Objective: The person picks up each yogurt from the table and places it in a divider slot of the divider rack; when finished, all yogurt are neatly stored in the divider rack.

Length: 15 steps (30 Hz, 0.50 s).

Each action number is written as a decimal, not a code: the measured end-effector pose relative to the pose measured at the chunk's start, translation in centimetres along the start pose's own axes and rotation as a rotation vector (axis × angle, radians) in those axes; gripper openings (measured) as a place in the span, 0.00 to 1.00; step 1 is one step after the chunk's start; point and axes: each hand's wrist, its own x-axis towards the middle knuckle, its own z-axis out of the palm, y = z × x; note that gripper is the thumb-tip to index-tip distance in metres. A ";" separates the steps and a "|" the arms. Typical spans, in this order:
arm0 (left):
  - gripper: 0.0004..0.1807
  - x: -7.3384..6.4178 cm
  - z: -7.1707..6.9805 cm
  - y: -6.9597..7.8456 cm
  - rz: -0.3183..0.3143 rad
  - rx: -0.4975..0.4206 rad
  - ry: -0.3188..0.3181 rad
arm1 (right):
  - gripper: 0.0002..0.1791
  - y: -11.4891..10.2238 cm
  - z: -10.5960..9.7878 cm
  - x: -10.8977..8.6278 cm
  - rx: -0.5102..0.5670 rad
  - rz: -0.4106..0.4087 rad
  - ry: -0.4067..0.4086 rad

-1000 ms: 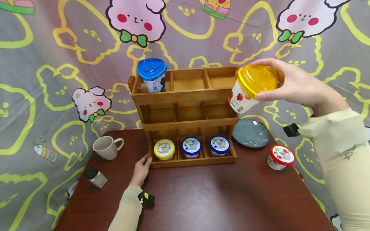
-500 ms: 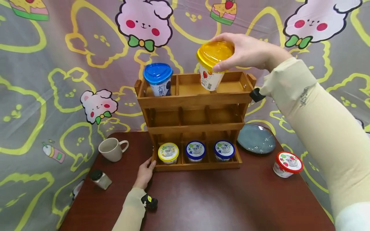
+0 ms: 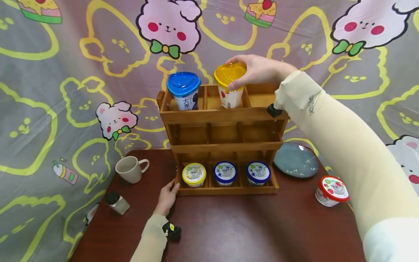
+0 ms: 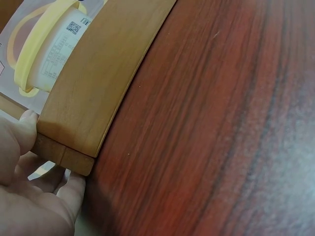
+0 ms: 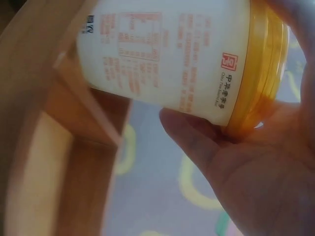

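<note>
My right hand [image 3: 256,72] grips a yellow-lidded yogurt cup [image 3: 230,98] round its lid from above. The cup's lower part is inside the top tier's middle compartment of a wooden shelf [image 3: 222,116]. In the right wrist view the cup's printed white side [image 5: 162,54] faces the camera beside the wood. Left of it, a blue-lidded cup [image 3: 186,100] stands in the top-left compartment. My left hand [image 3: 167,198] holds the shelf's lower left front corner. Thumb and fingers lie about that corner [image 4: 64,155] in the left wrist view.
Along the bottom tier are a yellow-lidded tub [image 3: 194,174] and two blue-lidded tubs [image 3: 225,173]. At left stand a mug [image 3: 129,169] and a black-capped jar [image 3: 118,203]. A grey-blue plate [image 3: 296,160] and a red-lidded tub [image 3: 332,191] are to the right.
My right hand has carried the yellow-lidded cup leftward from right of the shelf, over the top tier, and then down into its middle compartment. The left hand has stayed at the shelf corner.
</note>
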 end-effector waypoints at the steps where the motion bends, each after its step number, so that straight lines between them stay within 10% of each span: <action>1: 0.31 -0.1 0.0 0.0 0.005 0.000 0.006 | 0.53 0.3 0.2 0.3 -0.008 0.002 -0.003; 15: 0.28 0.6 -0.1 -0.6 -0.072 0.002 -0.028 | 0.53 1.8 1.8 2.0 0.041 -0.001 -0.014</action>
